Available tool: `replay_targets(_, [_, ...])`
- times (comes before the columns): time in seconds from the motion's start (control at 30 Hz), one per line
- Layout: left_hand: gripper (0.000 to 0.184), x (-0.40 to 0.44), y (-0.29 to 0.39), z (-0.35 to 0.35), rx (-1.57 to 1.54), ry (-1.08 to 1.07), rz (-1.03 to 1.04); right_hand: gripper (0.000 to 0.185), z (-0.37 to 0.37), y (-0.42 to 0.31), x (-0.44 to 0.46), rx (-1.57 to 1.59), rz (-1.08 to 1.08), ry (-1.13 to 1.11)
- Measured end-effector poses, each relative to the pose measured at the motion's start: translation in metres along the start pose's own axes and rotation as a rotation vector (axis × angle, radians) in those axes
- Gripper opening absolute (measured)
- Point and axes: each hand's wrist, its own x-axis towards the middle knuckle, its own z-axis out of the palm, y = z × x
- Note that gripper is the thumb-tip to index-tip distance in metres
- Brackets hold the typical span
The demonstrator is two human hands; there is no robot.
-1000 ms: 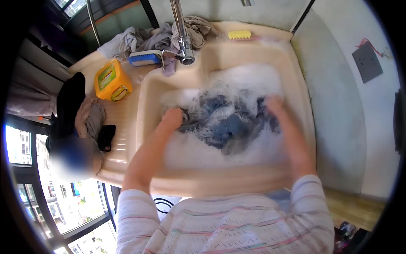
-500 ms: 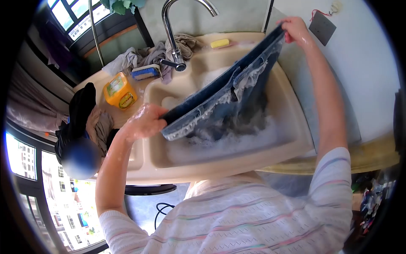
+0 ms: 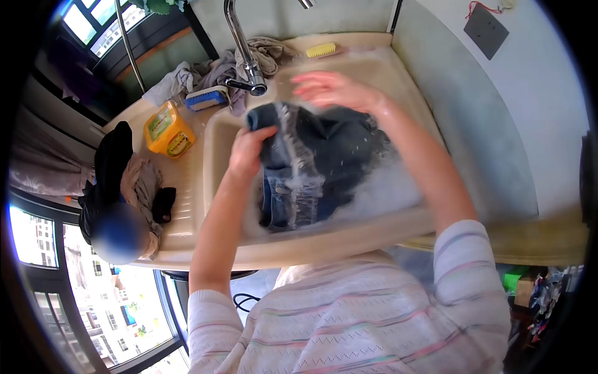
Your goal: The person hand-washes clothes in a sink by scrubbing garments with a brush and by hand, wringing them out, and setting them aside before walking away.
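Note:
A pair of wet blue jeans (image 3: 336,162) with pale suds along the seams hangs partly in the foamy water of the beige sink (image 3: 215,149). My left hand (image 3: 248,149) is closed on the folded upper left corner of the jeans, thumb across the front. Just above the far edge of the cloth, my right hand (image 3: 336,90) is off it, fingers stretched out and slightly blurred. White foam (image 3: 398,184) lies around the lower right of the jeans, whose underside is hidden.
A chrome faucet (image 3: 246,53) rises behind the sink. On the left counter are a yellow-orange container (image 3: 168,129), a blue scrub brush (image 3: 207,98), damp cloths (image 3: 177,81) and dark clothes (image 3: 113,153). A yellow brush (image 3: 321,50) lies on the back rim.
The jeans went from stretched between both hands to bunched lower in the sink. My right hand let go and moved left and down; my left hand moved right and up, still gripping.

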Motion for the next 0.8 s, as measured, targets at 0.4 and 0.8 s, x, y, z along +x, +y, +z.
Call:
replay_targets(0.4, [0.036, -0.094, 0.052, -0.074, 0.315, 0.019, 0.074, 0.041, -0.06, 0.245, -0.035, -1.076, 0.896, 0.215])
replay_targets(0.8, [0.058, 0.04, -0.049, -0.017, 1.593, -0.258, 0.411, 0.032, -0.046, 0.237, -0.029, -0.693, 0.472, 0.418])
